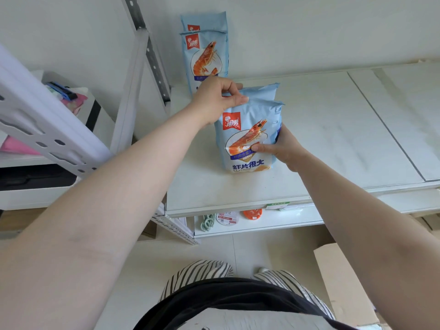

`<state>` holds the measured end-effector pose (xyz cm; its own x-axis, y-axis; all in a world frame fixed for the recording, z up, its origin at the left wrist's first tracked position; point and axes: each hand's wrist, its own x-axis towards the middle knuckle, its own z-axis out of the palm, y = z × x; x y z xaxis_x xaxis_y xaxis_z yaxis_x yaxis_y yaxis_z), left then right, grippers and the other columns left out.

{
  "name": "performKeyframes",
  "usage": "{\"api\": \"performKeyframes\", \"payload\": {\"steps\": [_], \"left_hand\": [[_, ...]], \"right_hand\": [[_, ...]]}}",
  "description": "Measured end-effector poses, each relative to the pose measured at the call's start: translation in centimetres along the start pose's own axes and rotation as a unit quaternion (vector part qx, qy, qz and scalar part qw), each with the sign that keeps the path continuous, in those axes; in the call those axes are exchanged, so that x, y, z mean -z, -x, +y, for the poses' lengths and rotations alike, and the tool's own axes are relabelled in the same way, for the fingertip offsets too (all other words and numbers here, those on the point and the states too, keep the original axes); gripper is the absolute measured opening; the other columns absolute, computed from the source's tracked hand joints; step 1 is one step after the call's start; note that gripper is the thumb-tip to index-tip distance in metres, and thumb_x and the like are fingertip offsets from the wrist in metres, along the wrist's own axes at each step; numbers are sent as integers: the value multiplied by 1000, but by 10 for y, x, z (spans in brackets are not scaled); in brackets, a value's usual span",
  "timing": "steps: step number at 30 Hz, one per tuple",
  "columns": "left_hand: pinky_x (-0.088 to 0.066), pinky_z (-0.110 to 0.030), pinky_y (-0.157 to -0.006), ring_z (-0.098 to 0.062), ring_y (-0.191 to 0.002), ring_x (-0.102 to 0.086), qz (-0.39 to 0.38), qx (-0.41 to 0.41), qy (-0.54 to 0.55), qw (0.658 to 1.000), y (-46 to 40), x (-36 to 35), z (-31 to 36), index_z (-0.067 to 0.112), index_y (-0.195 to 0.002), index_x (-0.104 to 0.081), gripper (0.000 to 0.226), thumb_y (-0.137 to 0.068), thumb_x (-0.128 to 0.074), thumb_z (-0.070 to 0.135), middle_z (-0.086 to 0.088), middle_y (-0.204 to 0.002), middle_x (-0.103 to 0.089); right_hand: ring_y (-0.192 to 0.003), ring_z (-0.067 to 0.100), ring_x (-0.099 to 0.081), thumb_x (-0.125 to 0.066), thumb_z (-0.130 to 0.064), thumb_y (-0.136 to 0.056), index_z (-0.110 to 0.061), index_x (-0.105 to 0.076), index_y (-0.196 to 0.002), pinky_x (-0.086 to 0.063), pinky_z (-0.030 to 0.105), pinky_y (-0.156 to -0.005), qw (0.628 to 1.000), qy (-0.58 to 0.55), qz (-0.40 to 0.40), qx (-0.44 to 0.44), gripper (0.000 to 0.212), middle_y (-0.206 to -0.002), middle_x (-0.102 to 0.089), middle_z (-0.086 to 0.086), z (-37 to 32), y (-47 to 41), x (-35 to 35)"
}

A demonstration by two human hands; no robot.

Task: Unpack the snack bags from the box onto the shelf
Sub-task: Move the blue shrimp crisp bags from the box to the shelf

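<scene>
Two pale-blue shrimp-chip bags (250,134) stand upright, one behind the other, on the white shelf (321,144). Left hand (217,101) pinches their top edge, thumb in front, fingers curled behind. Right hand (278,145) grips the right side, thumb across the front bag. Two more bags (206,53) stand against the back wall. Cardboard box (342,282) on the floor, lower right.

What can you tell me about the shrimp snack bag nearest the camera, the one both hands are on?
The front snack bag is pale blue, smooth film, puffed, with a red logo, a shrimp picture and dark lettering. It stands upright on the white shelf, a matching bag right behind it. The left hand pinches its top edge; the right hand grips its side, thumb across the front.
</scene>
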<state>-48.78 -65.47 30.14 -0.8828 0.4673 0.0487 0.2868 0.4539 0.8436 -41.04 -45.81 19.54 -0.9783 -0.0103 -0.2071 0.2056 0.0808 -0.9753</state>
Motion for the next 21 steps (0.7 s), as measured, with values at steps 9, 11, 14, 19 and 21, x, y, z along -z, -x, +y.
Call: {"api": "performKeyframes", "payload": {"steps": [9,11,14,19,21], "left_hand": [[-42,-27,-106,-5,-131,-45,-58,58,245,966,48,-24,-55,33,-153,4,146,-42,-86,65,15,-147,-39],[-44,-22,-102,-6,-130,-46,-93,68,229,967,56,-38,-73,31,-152,8,151,-39,-85,68,10,-148,-41],[-42,-36,-109,-13,-132,-47,-69,69,280,955,49,-50,-81,29,-153,-2,140,-45,-78,75,2,-149,-42],[-40,-48,-109,-20,-124,-57,3,74,362,929,39,-86,-75,22,-144,-40,114,-55,-53,92,-1,-135,-59],[-42,-48,-107,-20,-122,-58,30,65,364,929,37,-94,-73,24,-141,-45,111,-55,-50,93,0,-133,-61]], "right_hand": [[-104,22,-70,-90,-12,-63,-7,-50,-130,-58,41,-86,1000,-4,-12,-5,79,-113,-73,4,-5,8,-2],[-110,27,-67,-92,-20,-60,-7,-46,-136,-55,47,-93,999,-19,-25,2,89,-121,-69,10,-5,11,-3],[-116,22,-63,-81,-26,-72,-16,-34,-144,-53,37,-92,997,-72,-17,35,87,-129,-62,6,-1,17,-7],[-124,18,-59,-65,-75,-71,-24,-35,-147,-49,40,-102,988,-139,40,55,96,-138,-58,3,11,8,-33],[-124,20,-59,-56,-75,-73,-22,-36,-148,-44,45,-108,984,-162,46,53,94,-138,-58,6,16,3,-40]]}}
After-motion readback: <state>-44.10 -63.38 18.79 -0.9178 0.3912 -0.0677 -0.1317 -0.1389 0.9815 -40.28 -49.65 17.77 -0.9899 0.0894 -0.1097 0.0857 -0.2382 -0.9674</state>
